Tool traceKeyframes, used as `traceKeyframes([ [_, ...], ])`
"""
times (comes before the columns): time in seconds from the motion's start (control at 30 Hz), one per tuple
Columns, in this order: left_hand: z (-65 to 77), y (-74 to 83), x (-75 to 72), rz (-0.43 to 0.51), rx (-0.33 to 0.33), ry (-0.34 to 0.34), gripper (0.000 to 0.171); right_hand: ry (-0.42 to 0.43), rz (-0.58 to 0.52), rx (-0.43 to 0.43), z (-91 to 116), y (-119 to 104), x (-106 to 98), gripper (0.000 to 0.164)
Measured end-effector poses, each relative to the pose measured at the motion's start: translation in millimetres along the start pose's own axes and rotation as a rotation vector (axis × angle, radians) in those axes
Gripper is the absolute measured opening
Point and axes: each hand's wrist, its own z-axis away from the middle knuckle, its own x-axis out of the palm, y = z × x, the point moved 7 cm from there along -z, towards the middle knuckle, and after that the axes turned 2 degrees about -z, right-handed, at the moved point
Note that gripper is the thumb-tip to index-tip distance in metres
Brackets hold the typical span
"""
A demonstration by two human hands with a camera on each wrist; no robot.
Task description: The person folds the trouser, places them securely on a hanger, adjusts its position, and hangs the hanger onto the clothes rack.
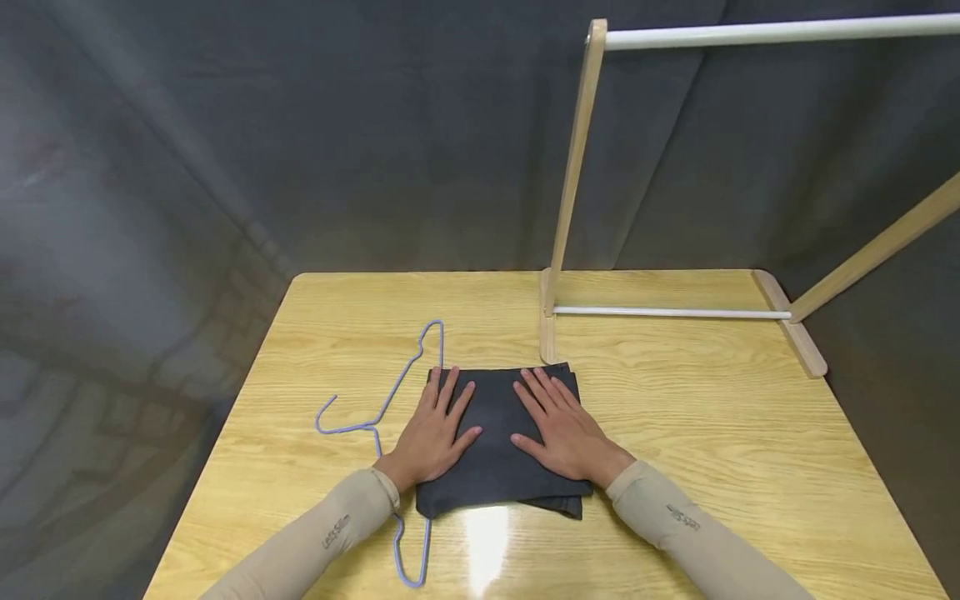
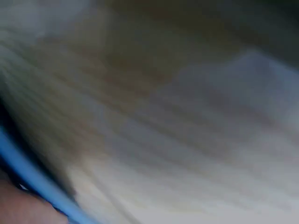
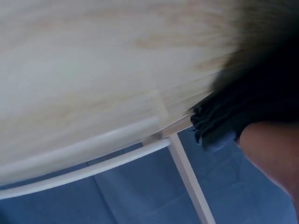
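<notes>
A dark folded garment lies on the wooden table, its layers stacked into a rough rectangle. My left hand rests flat on its left part, fingers spread. On the right part my right hand lies the same way, palm down. A corner of a lower layer sticks out at the near right edge. Partly beneath the garment and left forearm is a blue-violet hanger, its hook pointing left. The left wrist view is blurred, with the blue hanger at lower left. In the right wrist view the garment's layered edge shows beside the hand.
A clothes rack with wooden posts and a white top rail stands at the back right of the table. Its low white bar runs between two wooden feet. Dark grey curtains hang behind and to the left.
</notes>
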Motion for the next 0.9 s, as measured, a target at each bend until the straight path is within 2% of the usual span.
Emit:
traceKeyframes([
  [0.13,12.2,14.2,-2.3,0.109,0.032,-0.089,0.068,-0.011,-0.037,0.01,1.5,1.4,6.4,0.078],
  [0.2,18.0,19.2,-3.7,0.157,0.037,-0.112,0.068,0.001,-0.044,0.009,1.5,0.9,7.3,0.078],
  [0.4,23.6,19.9,-3.8,0.147,0.007,-0.069,0.065,0.02,-0.032,0.007,0.6,-2.7,2.2,0.076],
  [0.63,25.9,18.7,3.0,0.179,0.004,-0.084,0.065,-0.02,-0.068,-0.161,13.5,-22.4,1.6,0.07],
  [0.8,22.7,14.7,4.3,0.259,-0.023,-0.112,0.066,-0.036,-0.072,-0.184,18.3,-23.7,3.1,0.071],
  [0.9,24.4,14.5,3.8,0.204,-0.045,-0.086,0.063,-0.045,-0.082,-0.183,18.2,-22.1,4.5,0.071],
])
